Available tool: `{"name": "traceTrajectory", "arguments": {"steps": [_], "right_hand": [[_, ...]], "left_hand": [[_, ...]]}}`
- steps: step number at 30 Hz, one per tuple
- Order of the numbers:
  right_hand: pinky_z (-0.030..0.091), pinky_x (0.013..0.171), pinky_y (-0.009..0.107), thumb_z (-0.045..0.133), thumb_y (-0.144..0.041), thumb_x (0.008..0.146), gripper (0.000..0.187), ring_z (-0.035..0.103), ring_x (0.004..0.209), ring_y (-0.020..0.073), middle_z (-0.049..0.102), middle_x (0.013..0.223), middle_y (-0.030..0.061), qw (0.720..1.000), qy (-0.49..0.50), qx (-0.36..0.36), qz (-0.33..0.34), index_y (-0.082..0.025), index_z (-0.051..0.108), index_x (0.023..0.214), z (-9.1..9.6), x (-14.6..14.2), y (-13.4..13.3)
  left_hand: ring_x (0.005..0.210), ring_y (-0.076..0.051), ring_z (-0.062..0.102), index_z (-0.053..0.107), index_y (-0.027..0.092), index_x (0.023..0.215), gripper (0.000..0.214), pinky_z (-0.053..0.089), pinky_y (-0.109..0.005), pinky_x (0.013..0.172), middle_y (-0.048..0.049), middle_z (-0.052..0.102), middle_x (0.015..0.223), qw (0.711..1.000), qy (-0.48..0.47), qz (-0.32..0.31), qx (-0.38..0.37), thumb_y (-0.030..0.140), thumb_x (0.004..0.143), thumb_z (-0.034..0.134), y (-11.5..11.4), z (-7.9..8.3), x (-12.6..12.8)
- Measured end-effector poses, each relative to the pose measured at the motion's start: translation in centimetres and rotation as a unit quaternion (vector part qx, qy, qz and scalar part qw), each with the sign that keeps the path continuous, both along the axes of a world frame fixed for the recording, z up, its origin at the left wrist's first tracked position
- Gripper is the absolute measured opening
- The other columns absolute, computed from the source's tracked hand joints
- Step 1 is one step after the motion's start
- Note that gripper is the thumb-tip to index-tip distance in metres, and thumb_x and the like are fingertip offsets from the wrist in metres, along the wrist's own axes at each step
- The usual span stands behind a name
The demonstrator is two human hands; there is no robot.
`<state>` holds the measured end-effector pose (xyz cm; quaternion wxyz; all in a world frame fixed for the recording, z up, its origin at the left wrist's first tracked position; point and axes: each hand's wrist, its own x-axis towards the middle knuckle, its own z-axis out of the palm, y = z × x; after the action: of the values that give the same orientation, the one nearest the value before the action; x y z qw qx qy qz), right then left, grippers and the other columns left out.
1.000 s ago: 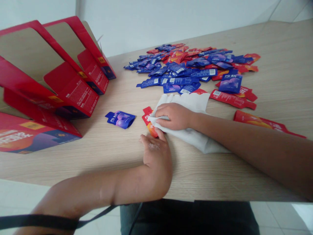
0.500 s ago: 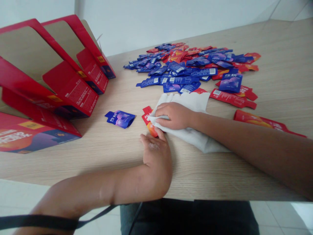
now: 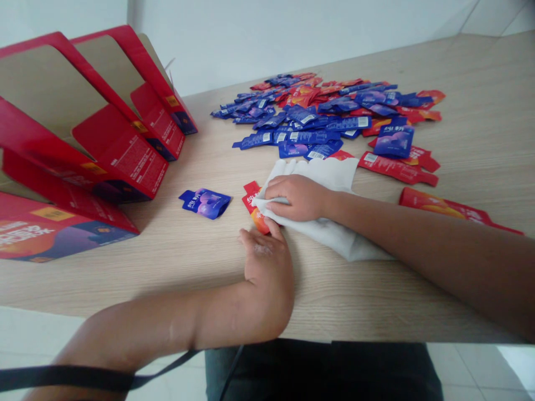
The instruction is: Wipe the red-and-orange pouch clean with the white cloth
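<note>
A red and orange pouch (image 3: 249, 194) lies flat on the table, its right part covered by a white cloth (image 3: 334, 174). My right hand (image 3: 297, 195) is closed on a bunched corner of this cloth and presses it over the pouch. Bent at the wrist, my left hand (image 3: 270, 259) grips the pouch's lower edge with its fingertips; some of its fingers are hidden. A blue pouch (image 3: 205, 203) lies by itself to the left of the red one.
Behind the cloth spreads a heap of blue and red pouches (image 3: 309, 120). Another red pouch (image 3: 451, 207) lies partly behind my right forearm. Several open red cartons (image 3: 137, 161) stand along the left side of the wooden table (image 3: 188, 262).
</note>
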<state>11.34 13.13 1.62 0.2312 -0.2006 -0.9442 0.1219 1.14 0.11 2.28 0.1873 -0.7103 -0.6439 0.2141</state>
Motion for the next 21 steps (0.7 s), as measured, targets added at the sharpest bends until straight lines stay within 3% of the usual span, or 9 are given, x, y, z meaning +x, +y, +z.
{"name": "traceTrajectory", "arguments": {"steps": [11, 21], "right_hand": [[0.036, 0.073, 0.029, 0.048, -0.024, 0.085, 0.019, 0.051, 0.077, 0.0167, 0.06, 0.08, 0.0063, 1.0, 0.0, -0.002, 0.001, -0.013, 0.061, 0.076, 0.01, 0.0, 0.02], [0.036, 0.073, 0.028, 0.048, -0.024, 0.085, 0.019, 0.051, 0.077, 0.0169, 0.059, 0.08, 0.0059, 1.0, -0.001, -0.003, -0.002, -0.014, 0.061, 0.076, 0.09, 0.03, -0.03]], "left_hand": [[0.093, -0.023, 0.068, 0.039, -0.003, 0.135, 0.054, 0.046, -0.04, 0.094, -0.0216, 0.072, 0.092, 1.0, 0.031, -0.003, -0.002, -0.001, 0.084, 0.023, 0.06, 0.02, 0.08], [0.091, -0.023, 0.068, 0.04, -0.004, 0.135, 0.053, 0.045, -0.042, 0.094, -0.0205, 0.071, 0.087, 1.0, 0.002, -0.007, 0.014, -0.002, 0.084, 0.024, -0.09, 0.03, 0.01]]}}
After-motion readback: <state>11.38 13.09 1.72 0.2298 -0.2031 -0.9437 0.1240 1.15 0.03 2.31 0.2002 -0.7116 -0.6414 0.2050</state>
